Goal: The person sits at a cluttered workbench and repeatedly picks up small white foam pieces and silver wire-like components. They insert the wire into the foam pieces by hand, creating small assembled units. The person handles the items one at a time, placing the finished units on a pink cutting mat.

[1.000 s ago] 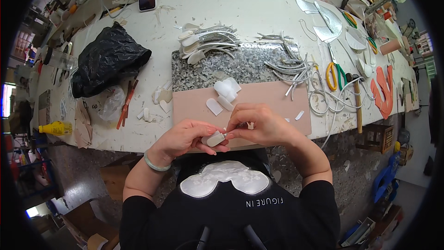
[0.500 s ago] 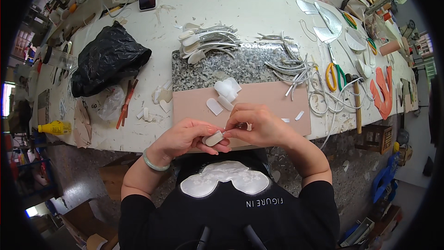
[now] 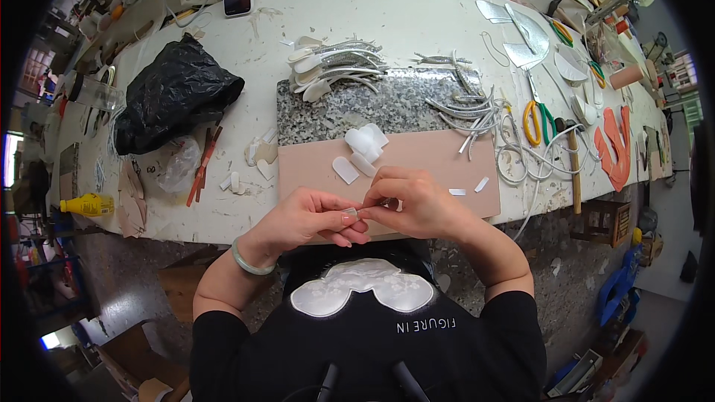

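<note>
Over the near edge of a pinkish board (image 3: 439, 160), my two hands meet. Thumb and fingers of my left hand (image 3: 311, 216) pinch a small whitish piece (image 3: 350, 212), mostly covered by the hand. My right hand (image 3: 414, 201) is closed at the tip of that piece; a small dark thing shows within its curled fingers, too hidden to name. Just beyond the hands lies a little pile of white round-ended tabs (image 3: 365, 141), with one loose tab (image 3: 345, 170) beside it.
Behind the board is a speckled stone slab (image 3: 402, 104) with bundled pale straps (image 3: 335, 67) on it. Silvery straps (image 3: 473, 115), scissors (image 3: 535, 119) and a hammer (image 3: 575, 156) lie rightward. A black plastic bag (image 3: 175, 97) and yellow bottle (image 3: 88, 205) are leftward.
The pale round-ended piece that showed below my left thumb has turned and is now mostly hidden by my left hand. My right hand has barely moved.
</note>
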Demonstrator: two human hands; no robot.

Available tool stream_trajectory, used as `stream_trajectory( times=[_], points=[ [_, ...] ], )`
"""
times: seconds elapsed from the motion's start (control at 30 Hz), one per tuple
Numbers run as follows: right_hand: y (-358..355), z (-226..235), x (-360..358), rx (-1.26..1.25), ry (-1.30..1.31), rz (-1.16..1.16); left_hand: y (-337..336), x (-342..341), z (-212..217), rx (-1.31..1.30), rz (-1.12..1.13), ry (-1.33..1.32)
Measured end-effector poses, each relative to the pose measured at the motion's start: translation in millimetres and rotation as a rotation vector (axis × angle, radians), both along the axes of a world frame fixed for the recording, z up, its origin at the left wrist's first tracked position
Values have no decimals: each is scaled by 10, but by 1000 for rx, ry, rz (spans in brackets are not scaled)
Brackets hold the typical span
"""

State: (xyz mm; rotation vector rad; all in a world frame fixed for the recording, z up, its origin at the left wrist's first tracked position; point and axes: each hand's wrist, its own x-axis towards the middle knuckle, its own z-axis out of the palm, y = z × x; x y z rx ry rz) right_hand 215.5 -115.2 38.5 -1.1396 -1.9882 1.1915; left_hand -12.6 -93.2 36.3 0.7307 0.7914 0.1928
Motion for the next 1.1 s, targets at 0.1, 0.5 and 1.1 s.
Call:
stream_trajectory(
  times=[0.1, 0.5, 1.1],
  points=[
    [-4, -4, -3, -6, 33, -3, 26, -27, -17, 47, -37, -14],
    [67, 59, 9, 24, 40, 7, 69, -70, -30, 310, -81, 80],
    [2083, -226, -245, 669, -453, -95, 34, -867, -490, 811, 772, 377]
  ],
)
